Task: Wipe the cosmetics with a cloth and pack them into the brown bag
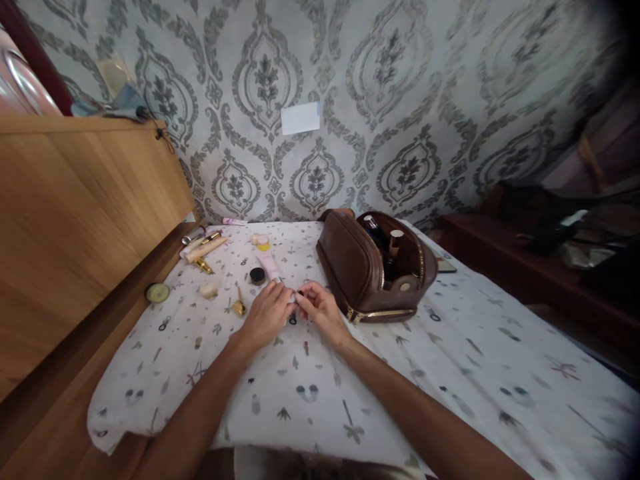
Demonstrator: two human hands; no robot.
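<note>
both hands rest near the middle of the white printed cloth (350, 373), their fingertips meeting. the left hand (267, 313) lies palm down with its fingers stretched out and loosely spread, flat on the cloth, gripping nothing. its fingertips lie at the near end of a pink tube (270, 265) that points away toward the far wall. the right hand (320, 308) is curled, with thumb and forefinger pinched together on a small dark item (300, 294) just beside the left fingertips. the item is too small to make out.

just right of the right hand, a brown zip bag (357, 267) sits on its side with its mouth open to the right. inside it stand a few bottles (395, 243). to the far left of the left hand lies a small black jar (257, 275), close to the pink tube. a little gold piece (239, 307) lies just left of the hand and a pale lump (208, 290) lies further left. toward the far left corner of the cloth lie a gold-capped stick (203, 265), a beige tube (206, 249) and a yellow-lidded pot (263, 242). a green round disc (158, 293) sits at the left edge, on the wood ledge beside the cloth. a wooden cabinet (75, 220) rises on the left. patterned grey wallpaper (400, 100) covers the far wall, with a white slip of paper (300, 118) stuck on it.
</note>
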